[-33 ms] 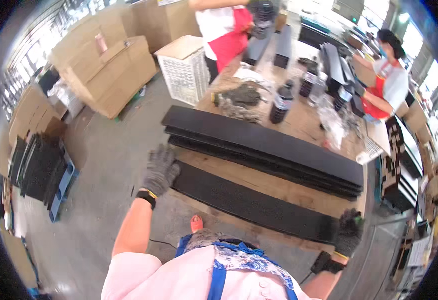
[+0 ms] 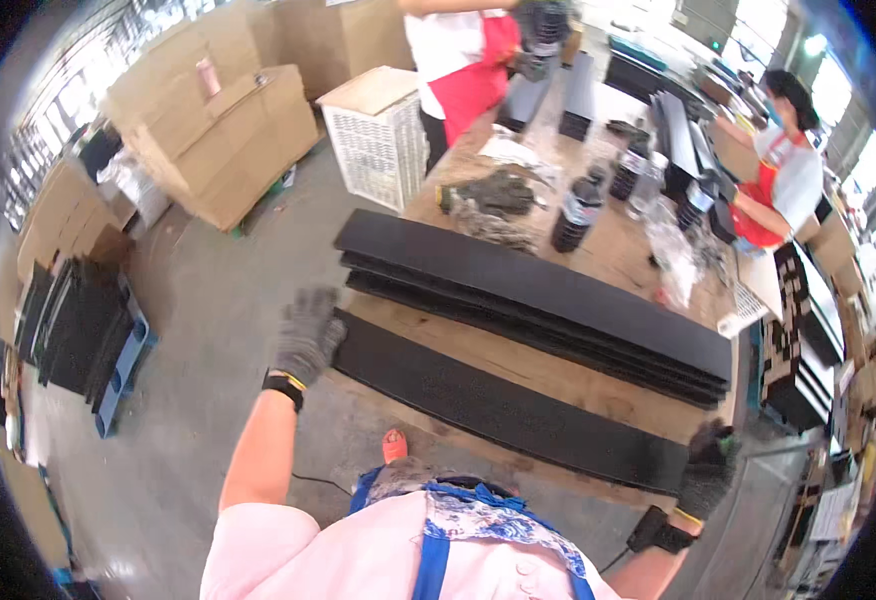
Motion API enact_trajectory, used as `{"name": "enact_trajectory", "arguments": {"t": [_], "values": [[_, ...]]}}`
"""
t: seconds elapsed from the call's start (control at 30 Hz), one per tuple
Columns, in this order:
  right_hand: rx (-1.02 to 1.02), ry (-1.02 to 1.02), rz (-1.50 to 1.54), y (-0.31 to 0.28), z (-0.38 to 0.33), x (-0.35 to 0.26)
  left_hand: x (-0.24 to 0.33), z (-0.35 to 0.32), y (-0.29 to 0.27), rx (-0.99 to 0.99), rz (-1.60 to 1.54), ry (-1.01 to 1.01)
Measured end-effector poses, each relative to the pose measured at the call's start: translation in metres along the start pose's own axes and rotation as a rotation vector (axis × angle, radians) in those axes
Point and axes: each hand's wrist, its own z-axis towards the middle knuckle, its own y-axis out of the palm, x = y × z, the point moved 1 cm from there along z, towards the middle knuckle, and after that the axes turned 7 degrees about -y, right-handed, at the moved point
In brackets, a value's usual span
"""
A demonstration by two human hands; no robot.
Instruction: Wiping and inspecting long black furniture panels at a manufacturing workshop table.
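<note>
A long black panel (image 2: pixel 508 410) lies along the near edge of a wooden table (image 2: pixel 558 372). My left hand (image 2: pixel 308 335), in a grey glove, is at the panel's left end with its fingers apart, at most touching the corner. At the panel's right end, my right hand (image 2: pixel 706 470) in a dark glove is curled around it. Behind this panel, a stack of similar black panels (image 2: pixel 538 290) rests across the table.
Dark bottles (image 2: pixel 573 215) and a pile of gloves (image 2: pixel 498 195) sit farther back on the table. Two people in red aprons (image 2: pixel 458 60) (image 2: pixel 773 190) work at the far side. A white crate (image 2: pixel 383 130), cardboard boxes (image 2: pixel 228 140) and panels on a blue pallet (image 2: pixel 78 330) stand to the left.
</note>
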Motion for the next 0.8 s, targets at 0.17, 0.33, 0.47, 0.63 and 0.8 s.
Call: {"name": "enact_trajectory", "arguments": {"t": [0.17, 0.33, 0.47, 0.63, 0.8], "values": [[-0.488, -0.285, -0.806, 0.192, -0.034, 0.080, -0.195, -0.040, 0.076, -0.194, 0.237, -0.451], [-0.639, 0.192, -1.086, 0.297, -0.047, 0.284, -0.102, -0.049, 0.048, -0.264, -0.865, -0.287], [-1.105, 0.321, -1.352, 0.332, -0.069, 0.430, -0.012, -0.051, 0.010, -0.332, -1.589, -0.588], [-2.047, -0.398, -1.550, 0.333, -0.108, 0.530, -0.007, -0.044, 0.051, -0.242, -2.269, -0.897], [-2.222, -0.476, -1.435, 0.316, -0.133, 0.560, -0.008, -0.031, 0.056, -0.433, -2.982, -0.765]]}}
